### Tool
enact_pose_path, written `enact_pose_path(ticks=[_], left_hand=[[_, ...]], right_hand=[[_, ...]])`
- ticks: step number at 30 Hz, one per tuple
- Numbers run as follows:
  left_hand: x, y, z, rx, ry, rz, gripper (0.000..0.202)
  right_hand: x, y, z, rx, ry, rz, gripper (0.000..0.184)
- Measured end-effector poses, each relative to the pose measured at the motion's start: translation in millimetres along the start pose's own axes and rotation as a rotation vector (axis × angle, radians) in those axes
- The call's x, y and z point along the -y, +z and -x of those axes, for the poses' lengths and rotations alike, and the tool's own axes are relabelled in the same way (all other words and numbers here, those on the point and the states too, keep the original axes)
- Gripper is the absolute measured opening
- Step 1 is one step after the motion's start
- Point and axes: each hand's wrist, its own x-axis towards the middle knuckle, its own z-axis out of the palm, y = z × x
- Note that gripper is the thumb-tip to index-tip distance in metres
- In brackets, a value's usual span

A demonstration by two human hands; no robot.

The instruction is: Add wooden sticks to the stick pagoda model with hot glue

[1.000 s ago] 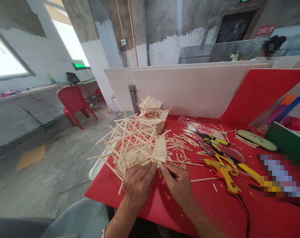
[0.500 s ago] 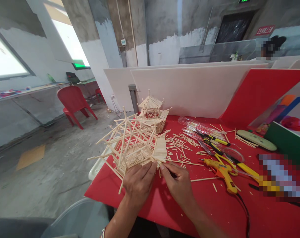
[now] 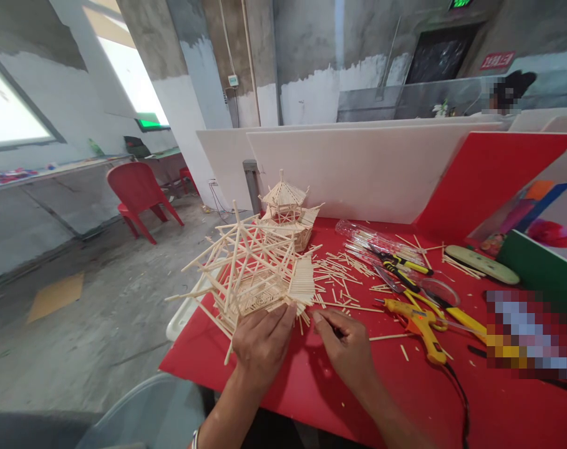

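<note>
A pavilion model (image 3: 246, 262) built of thin wooden sticks stands at the table's near left, its roof frame partly open. One roof panel (image 3: 302, 280) on its right side is covered with close-set sticks. My left hand (image 3: 263, 343) is closed on the model's near edge, and the fingertips hide the spot they press. Just right of that edge, my right hand (image 3: 346, 343) is held in a pinch, apart from the model. Whatever lies between its fingertips, if anything, is too small to make out. Short cut sticks (image 3: 342, 268) lie scattered beyond the right hand.
A yellow glue gun (image 3: 418, 324) with a black cord lies right of my hands. Behind it are pliers (image 3: 402, 271) and clear stick packets (image 3: 377, 240). A smaller finished pavilion (image 3: 285, 212) stands at the back. White boards (image 3: 358, 174) rise behind the red table (image 3: 311, 386).
My right hand has drawn back a little to the right, off the model's edge. My left hand keeps its place on the model. The view has shifted slightly.
</note>
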Motion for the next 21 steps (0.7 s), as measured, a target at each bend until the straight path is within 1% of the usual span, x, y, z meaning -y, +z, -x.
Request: enact_pose_path(ticks=[4,7,9,12,14,16,18,21], left_hand=[[-0.6,-0.3,-1.3,-0.01,0.005,-0.007,0.035],[-1.4,-0.9,-3.3,-0.026,0.007,-0.027,0.033],[-2.0,-1.6,-4.8,-0.036,0.008,-0.033,0.033],[-2.9,-2.5,-6.3,-0.032,0.007,-0.033,0.033],[-3.1,-2.7,-6.3,-0.033,0.004,-0.033,0.032],[-2.8,-2.2,-5.3,-0.039,0.001,-0.033,0.032],[-1.9,-1.2,-3.7,-0.033,0.0,-0.027,0.034],[-0.1,0.3,-1.1,-0.022,0.005,-0.017,0.034]], right_hand=[[-12.0,-12.5,-0.4,-0.037,0.029,0.086,0.03],[-32.2,-32.9,-2.5,-0.102,0.073,0.243,0.03],[-49.4,-53.1,-4.6,-0.116,0.113,0.427,0.033],[-75.8,-89.9,-6.3,-0.096,0.226,0.753,0.035],[-90.2,-114.9,-5.3,-0.087,0.277,0.885,0.038],[-99.6,-136.8,-2.6,-0.086,0.379,1.023,0.041],[-103.8,-154.1,0.6,-0.095,0.444,1.096,0.044],[-106.7,-171.9,3.9,-0.12,0.535,1.114,0.048]])
